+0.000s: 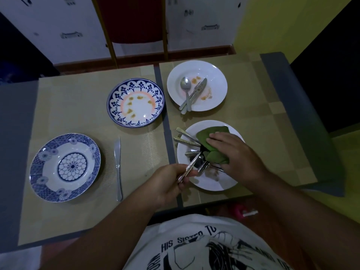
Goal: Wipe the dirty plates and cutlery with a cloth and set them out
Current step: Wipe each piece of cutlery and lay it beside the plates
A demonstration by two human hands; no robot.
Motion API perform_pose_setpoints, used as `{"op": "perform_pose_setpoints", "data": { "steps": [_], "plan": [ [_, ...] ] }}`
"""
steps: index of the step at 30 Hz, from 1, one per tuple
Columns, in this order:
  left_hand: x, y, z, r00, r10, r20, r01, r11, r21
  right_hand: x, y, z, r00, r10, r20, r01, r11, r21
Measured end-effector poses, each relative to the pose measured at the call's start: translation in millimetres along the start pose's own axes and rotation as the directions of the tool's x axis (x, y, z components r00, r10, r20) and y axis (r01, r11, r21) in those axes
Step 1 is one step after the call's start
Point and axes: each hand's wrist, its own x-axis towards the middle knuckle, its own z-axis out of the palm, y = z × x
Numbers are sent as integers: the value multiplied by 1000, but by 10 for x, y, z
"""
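While L hand (169,182) pinches a utensil (188,168) by its handle over the near white plate (213,184), R hand (239,155) bunches green cloth (206,137) round its head. I'd squeeze firm & twist, pulling tip-ward.

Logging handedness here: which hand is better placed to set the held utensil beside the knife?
Left, probably. The left hand grips the utensil by its handle and is nearer the knife; the right hand holds the cloth.

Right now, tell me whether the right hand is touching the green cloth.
Touching. The head view shows the right hand gripping the green cloth, fingers laid over it, above the white plate.
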Motion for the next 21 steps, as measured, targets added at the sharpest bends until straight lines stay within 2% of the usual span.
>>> {"op": "perform_pose_setpoints", "data": {
  "steps": [5,9,12,15,17,19,21],
  "plan": [
    [-11,1,41,995,-97,-14,96,993,-62,-16,-35,-1,1000,-6,-5,6,1000,5],
    [2,-33,54,992,-128,-1,127,984,-124,-19,-51,-39,999,43,-25,-42,998,39],
    [14,-57,40,995,-90,32,93,990,-102,6,-87,-70,990,92,-111,-84,994,69],
    [25,-57,23,1000,7,30,-7,1000,-15,30,-127,-113,963,188,-194,-164,978,131],
    [33,-38,24,994,106,17,-107,991,83,19,-173,-118,981,143,-132,-129,986,107],
    [31,-13,31,980,201,18,-200,960,196,-11,-241,-68,1000,23,10,-23,997,67],
    [28,0,25,963,268,41,-269,925,268,-24,-300,22,983,-96,154,92,995,32]
  ]
}}
